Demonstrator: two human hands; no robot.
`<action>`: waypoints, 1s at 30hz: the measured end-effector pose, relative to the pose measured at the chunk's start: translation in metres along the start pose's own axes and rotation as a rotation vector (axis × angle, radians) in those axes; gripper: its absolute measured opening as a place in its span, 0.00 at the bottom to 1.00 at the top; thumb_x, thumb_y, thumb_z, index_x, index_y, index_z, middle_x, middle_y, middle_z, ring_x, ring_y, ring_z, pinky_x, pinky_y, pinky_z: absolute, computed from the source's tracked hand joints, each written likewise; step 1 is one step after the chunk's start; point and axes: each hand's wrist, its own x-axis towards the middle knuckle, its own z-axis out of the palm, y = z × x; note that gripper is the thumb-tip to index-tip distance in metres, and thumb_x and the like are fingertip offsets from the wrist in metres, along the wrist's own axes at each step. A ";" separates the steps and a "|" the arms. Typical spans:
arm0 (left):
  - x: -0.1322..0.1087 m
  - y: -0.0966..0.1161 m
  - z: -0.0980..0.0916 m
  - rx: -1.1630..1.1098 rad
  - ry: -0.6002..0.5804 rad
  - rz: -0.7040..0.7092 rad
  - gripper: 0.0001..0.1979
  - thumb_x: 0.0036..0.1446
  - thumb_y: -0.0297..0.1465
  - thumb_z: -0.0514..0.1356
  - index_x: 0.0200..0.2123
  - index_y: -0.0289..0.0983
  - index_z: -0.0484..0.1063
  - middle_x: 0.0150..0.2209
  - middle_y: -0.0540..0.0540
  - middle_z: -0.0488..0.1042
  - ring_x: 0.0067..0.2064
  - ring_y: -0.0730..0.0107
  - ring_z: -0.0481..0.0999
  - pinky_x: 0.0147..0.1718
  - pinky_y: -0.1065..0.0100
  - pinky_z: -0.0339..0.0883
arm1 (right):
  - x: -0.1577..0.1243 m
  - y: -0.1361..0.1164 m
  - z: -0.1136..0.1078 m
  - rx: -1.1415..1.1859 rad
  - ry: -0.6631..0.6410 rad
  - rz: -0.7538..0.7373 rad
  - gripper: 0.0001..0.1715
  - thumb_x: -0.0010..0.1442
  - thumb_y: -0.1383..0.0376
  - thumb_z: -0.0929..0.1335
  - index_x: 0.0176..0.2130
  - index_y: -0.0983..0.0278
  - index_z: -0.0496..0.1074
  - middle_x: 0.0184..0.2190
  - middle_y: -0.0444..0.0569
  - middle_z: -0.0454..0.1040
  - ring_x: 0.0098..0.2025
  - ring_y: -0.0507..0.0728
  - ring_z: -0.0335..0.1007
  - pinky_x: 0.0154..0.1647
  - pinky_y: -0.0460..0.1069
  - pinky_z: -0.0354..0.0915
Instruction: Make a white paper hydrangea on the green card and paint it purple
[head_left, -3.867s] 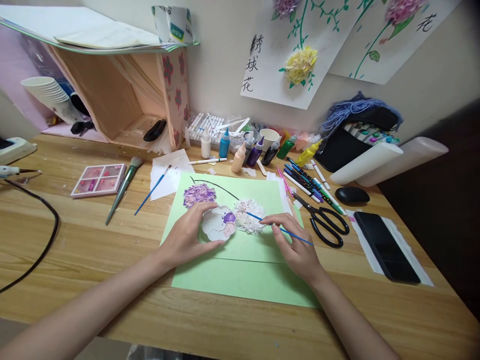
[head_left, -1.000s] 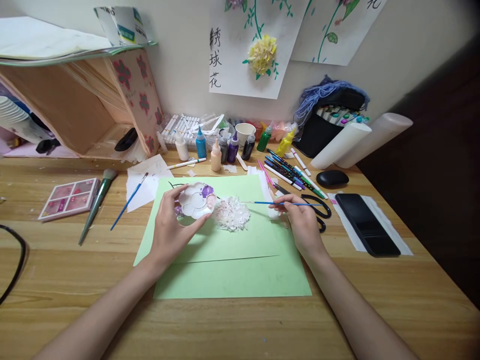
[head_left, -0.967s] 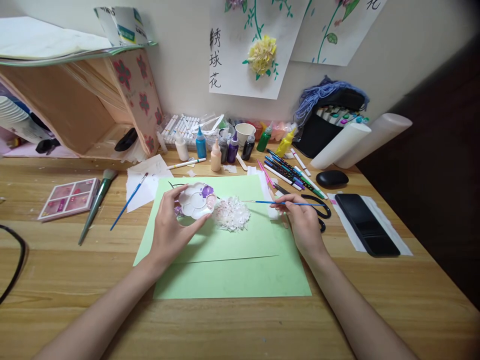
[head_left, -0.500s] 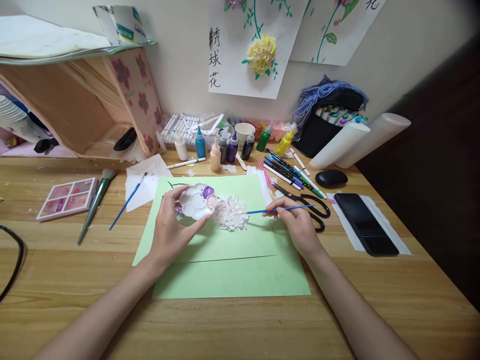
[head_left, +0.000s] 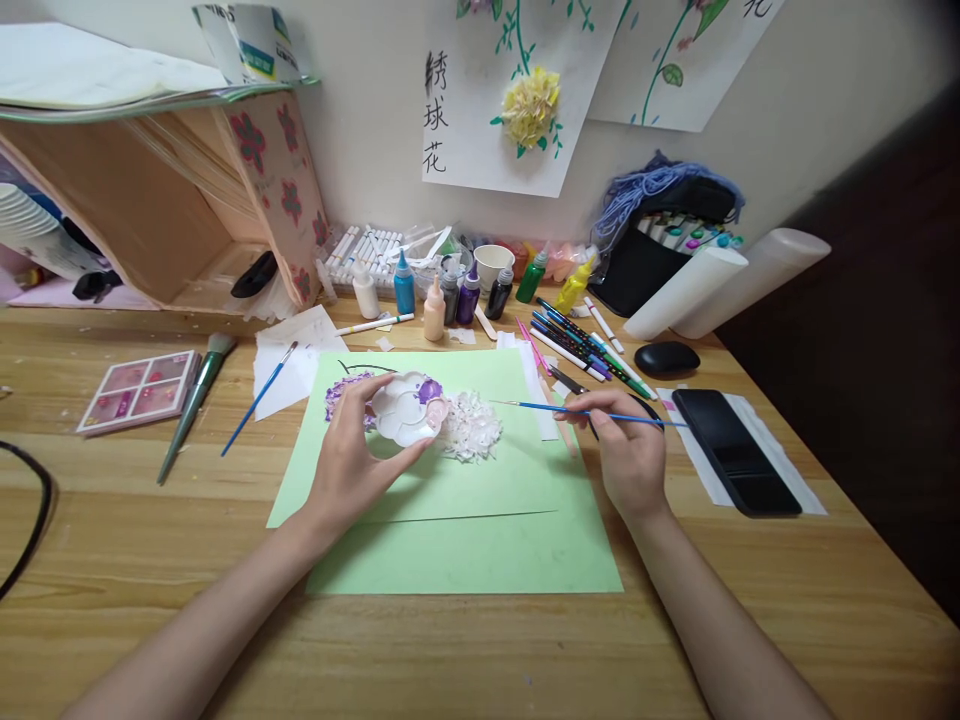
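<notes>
My left hand (head_left: 351,462) grips a white flower-shaped paint palette (head_left: 405,409) with purple and pink paint in its wells, held just above a green paper sheet (head_left: 465,510). My right hand (head_left: 628,450) pinches a thin blue paintbrush (head_left: 592,412), its tip pointing left, a short way from a white crumpled-paper flower (head_left: 472,425) glued on the sheet. A purple paper flower (head_left: 345,392) peeks out behind the palette. The brush tip is clear of the white flower.
Paint bottles (head_left: 442,295), a cup (head_left: 493,265) and markers (head_left: 367,248) line the wall. Coloured pens (head_left: 581,345), a black mouse (head_left: 666,358) and a phone (head_left: 731,450) lie right. Left lie another blue brush (head_left: 259,398), a green makeup brush (head_left: 193,402) and a pink palette box (head_left: 139,390).
My right hand has drawn back to the right, pulling the brush tip away from the white flower. The left hand with the palette has shifted slightly right, uncovering more of the purple flower.
</notes>
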 end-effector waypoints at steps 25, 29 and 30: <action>-0.006 0.003 0.001 -0.023 -0.118 0.249 0.34 0.52 0.35 0.67 0.58 0.41 0.56 0.53 0.37 0.70 0.56 0.56 0.70 0.54 0.54 0.68 | -0.014 -0.020 0.012 -0.236 -0.333 -0.332 0.12 0.62 0.72 0.61 0.40 0.59 0.70 0.34 0.48 0.76 0.38 0.58 0.71 0.40 0.54 0.66; -0.005 0.003 0.001 -0.038 -0.127 0.271 0.33 0.52 0.33 0.67 0.58 0.41 0.56 0.54 0.37 0.70 0.57 0.56 0.70 0.54 0.54 0.68 | -0.015 -0.021 0.013 -0.246 -0.329 -0.329 0.12 0.62 0.72 0.61 0.39 0.60 0.70 0.33 0.48 0.76 0.37 0.58 0.71 0.39 0.54 0.66; -0.005 0.003 0.001 -0.042 -0.130 0.274 0.33 0.52 0.33 0.67 0.58 0.41 0.56 0.54 0.37 0.70 0.57 0.56 0.70 0.54 0.54 0.68 | -0.015 -0.021 0.013 -0.242 -0.332 -0.326 0.11 0.62 0.72 0.61 0.39 0.60 0.70 0.33 0.48 0.76 0.37 0.58 0.71 0.39 0.54 0.66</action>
